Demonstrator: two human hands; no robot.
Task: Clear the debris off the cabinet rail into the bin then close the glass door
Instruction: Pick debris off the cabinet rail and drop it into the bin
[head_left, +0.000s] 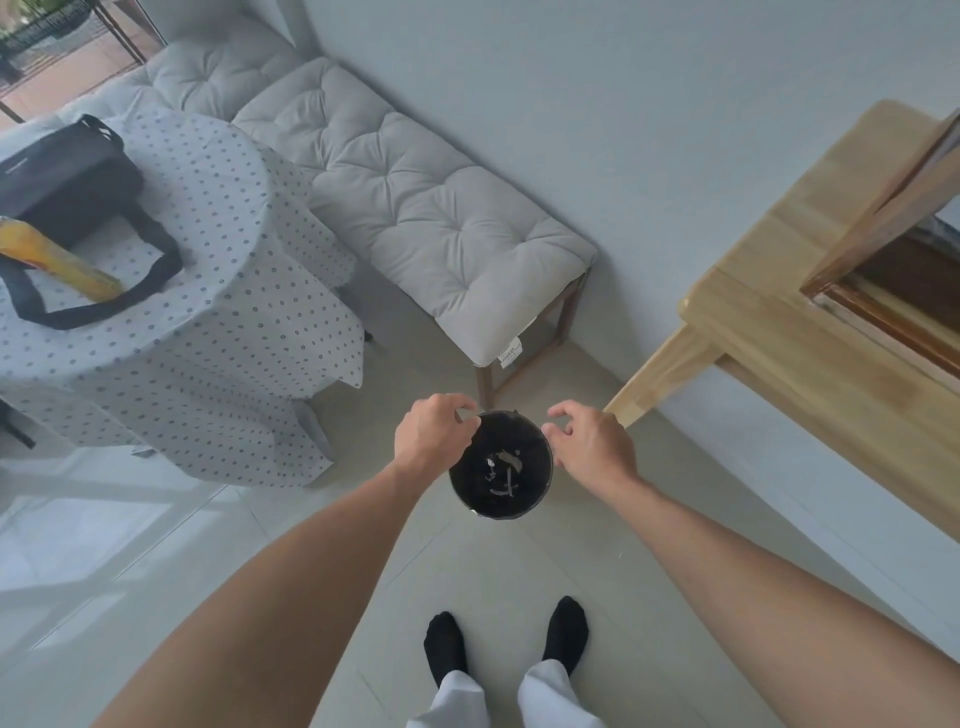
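Observation:
A round black bin stands on the floor in front of my feet, with a few pale scraps of debris lying at its bottom. My left hand hovers at the bin's left rim with its fingers curled and the tips pinched together; whether they hold anything is hidden. Over the right rim, my right hand has its fingers apart and holds nothing. The wooden cabinet is at the right, and its wood-framed glass door stands swung out from the dark opening.
A grey cushioned bench runs along the wall behind the bin. At the left is a table with a dotted cloth, carrying a black bag. Pale floor tiles lie around my socked feet.

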